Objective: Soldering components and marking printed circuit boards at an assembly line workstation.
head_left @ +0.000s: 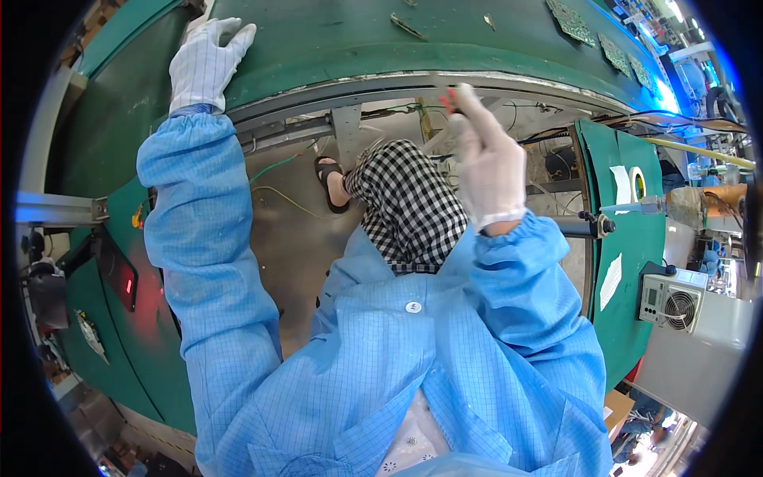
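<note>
My left hand (205, 67), in a white striped glove, reaches to the far left of the green work surface (334, 36). Its thumb stands apart from the fingers, and I see nothing held in it. My right hand (491, 163), in a white glove, hovers over the near edge of that surface, its fingers closed on a small red-and-dark object (451, 101). Most of this object is hidden by the fingers, so its kind is unclear. A thin narrow piece (408, 28) and a smaller scrap (489, 22) lie farther back on the green surface.
Several green circuit boards (571, 21) lie at the far right. A metal rail (318, 99) runs along the front edge. To the right are a green side bench (628, 167), a tape roll (637, 183) and a grey box with a fan (672, 299). A dark device (115, 270) glows red at left.
</note>
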`<state>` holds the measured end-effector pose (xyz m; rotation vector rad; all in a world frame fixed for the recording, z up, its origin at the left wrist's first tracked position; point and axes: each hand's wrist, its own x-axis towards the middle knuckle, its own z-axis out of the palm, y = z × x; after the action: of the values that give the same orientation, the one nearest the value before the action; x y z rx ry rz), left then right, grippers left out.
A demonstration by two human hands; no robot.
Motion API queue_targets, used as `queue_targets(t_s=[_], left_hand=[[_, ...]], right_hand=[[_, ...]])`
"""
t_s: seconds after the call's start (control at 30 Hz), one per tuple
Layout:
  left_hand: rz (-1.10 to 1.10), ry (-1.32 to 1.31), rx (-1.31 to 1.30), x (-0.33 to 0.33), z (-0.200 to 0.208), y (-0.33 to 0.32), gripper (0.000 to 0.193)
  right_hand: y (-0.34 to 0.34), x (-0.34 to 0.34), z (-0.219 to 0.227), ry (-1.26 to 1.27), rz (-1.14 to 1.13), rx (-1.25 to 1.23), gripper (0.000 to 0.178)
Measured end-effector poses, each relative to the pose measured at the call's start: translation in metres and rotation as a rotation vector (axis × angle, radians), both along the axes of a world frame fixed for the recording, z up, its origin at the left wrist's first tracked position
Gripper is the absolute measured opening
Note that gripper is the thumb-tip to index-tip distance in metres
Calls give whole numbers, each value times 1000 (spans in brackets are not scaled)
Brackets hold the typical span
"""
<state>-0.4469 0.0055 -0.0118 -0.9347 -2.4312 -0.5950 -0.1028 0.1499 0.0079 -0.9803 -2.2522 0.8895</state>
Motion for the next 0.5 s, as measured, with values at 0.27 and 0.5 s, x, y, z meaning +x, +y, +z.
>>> queue_targets(t_s=[0.27, 0.5], left_hand=[[-74, 97, 8, -4, -5, 3, 44], [-82, 69, -31, -5, -4, 9, 45]], right_hand=[[-3, -4, -15, 58, -37, 164, 35], [-9, -9, -6, 13, -78, 124, 34]])
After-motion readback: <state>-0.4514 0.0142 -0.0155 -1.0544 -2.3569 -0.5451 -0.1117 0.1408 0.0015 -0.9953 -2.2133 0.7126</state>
